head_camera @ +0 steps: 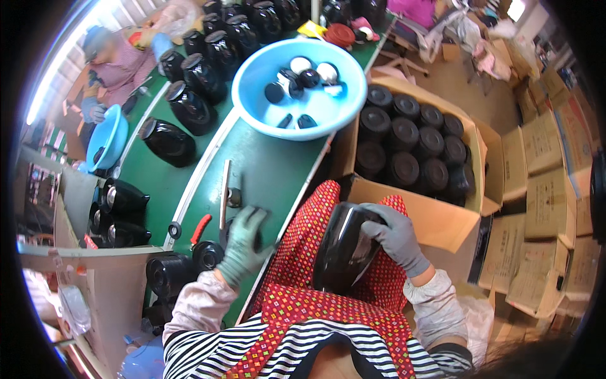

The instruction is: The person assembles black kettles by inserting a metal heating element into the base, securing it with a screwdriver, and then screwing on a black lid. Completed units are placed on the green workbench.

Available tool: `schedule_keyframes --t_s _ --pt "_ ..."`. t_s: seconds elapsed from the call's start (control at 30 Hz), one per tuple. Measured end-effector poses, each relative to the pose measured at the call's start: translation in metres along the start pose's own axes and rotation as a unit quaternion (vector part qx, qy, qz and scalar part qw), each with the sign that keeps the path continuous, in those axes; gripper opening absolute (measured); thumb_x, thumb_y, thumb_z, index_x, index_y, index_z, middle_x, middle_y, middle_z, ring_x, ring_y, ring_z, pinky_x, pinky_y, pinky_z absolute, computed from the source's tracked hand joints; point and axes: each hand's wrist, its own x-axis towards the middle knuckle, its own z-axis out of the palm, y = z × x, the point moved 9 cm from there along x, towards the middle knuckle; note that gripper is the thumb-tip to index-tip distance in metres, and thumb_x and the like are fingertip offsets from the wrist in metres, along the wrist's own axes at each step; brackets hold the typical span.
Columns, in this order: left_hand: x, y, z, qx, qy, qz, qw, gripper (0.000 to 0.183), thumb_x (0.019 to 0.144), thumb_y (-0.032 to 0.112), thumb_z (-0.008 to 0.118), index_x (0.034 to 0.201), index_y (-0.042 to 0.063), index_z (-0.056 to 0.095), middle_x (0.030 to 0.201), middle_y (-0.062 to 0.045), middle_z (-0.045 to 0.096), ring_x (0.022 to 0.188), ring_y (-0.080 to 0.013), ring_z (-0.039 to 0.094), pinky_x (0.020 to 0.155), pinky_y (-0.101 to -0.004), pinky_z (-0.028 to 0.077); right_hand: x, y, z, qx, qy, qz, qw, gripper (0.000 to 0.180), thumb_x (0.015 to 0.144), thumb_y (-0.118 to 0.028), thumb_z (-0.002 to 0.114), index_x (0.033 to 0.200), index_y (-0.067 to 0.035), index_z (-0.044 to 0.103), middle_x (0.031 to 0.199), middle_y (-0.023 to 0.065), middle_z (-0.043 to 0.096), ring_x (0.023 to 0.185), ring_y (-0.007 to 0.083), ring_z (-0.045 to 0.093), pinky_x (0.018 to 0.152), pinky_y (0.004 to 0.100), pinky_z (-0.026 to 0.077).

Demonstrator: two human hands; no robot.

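Note:
A glossy black rounded housing [348,246] leans on my lap, on a red patterned apron [303,227]. My right hand [395,237], in a grey glove, is closed on its upper end. My left hand [244,244], also gloved, is over the green bench [265,166], blurred. Dark shapes lie by its fingers, and whether it grips any of them is unclear. Just beyond it are a thin flat strip [225,194] and a small dark cylindrical part [234,197]. A tool with a red handle [201,229] and a black round part [208,256] lie to its left.
A blue basin [241,109] holding black and silvery parts stands farther along the bench. Several black housings [168,142] line the belt. An open carton [412,203] of dark cylindrical pieces is at my right, near stacked cartons [544,199]. A co-worker [120,66] sits across.

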Motion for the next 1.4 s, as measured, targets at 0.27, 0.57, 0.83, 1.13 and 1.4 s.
schedule_keyframes --t_s 0.27,0.57,0.83,1.13,1.4 --pt "-0.009 0.073 0.005 -0.272 -0.036 0.005 0.962 0.079 0.087 0.020 0.086 0.153 -0.006 0.050 0.164 -0.028 0.039 0.152 -0.0391 0.045 0.125 -0.0454 0.039 0.068 0.065 0.032 0.330 0.072 0.157 0.928 0.055 0.116 -0.045 0.052 0.122 0.005 0.075 0.117 0.0049 0.076 0.108 0.0126 0.067 0.099 0.0291 0.053" --pt "0.005 0.002 -0.068 -0.298 0.139 -0.113 0.938 0.028 0.099 0.017 0.074 0.116 -0.005 0.071 0.139 -0.020 0.068 0.118 -0.0238 0.068 0.101 -0.0390 0.053 0.193 -0.054 0.063 -0.104 0.118 -0.175 0.972 0.041 0.104 -0.032 0.069 0.134 -0.004 0.070 0.120 0.0262 0.073 0.117 0.0409 0.069 0.104 0.0469 0.052" --pt "0.013 -0.045 -0.046 -0.196 0.151 -0.154 0.956 0.034 0.091 0.024 0.083 0.115 0.001 0.073 0.146 -0.025 0.062 0.124 -0.0461 0.066 0.101 -0.0461 0.055 0.352 0.017 0.106 -0.400 -0.175 0.071 0.897 0.100 0.089 -0.051 0.077 0.172 -0.017 0.032 0.159 0.0335 0.050 0.145 0.0471 0.054 0.121 0.0472 0.043" --pt "0.009 -0.045 -0.041 -0.200 0.146 -0.162 0.955 0.032 0.089 0.024 0.086 0.108 0.001 0.073 0.151 -0.027 0.059 0.127 -0.0448 0.064 0.103 -0.0466 0.052 0.366 0.030 0.127 -0.382 -0.283 0.062 0.878 0.086 0.085 -0.034 0.080 0.162 -0.009 0.051 0.144 0.0268 0.068 0.130 0.0407 0.067 0.112 0.0401 0.051" --pt "0.012 -0.043 -0.042 -0.190 0.157 -0.136 0.960 0.031 0.088 0.019 0.085 0.110 -0.002 0.074 0.151 -0.024 0.059 0.120 -0.0372 0.067 0.096 -0.0426 0.053 0.317 -0.058 0.090 -0.082 -0.077 -0.038 0.993 0.081 0.094 -0.042 0.079 0.152 0.007 0.051 0.126 0.0186 0.070 0.113 0.0253 0.068 0.103 0.0349 0.053"
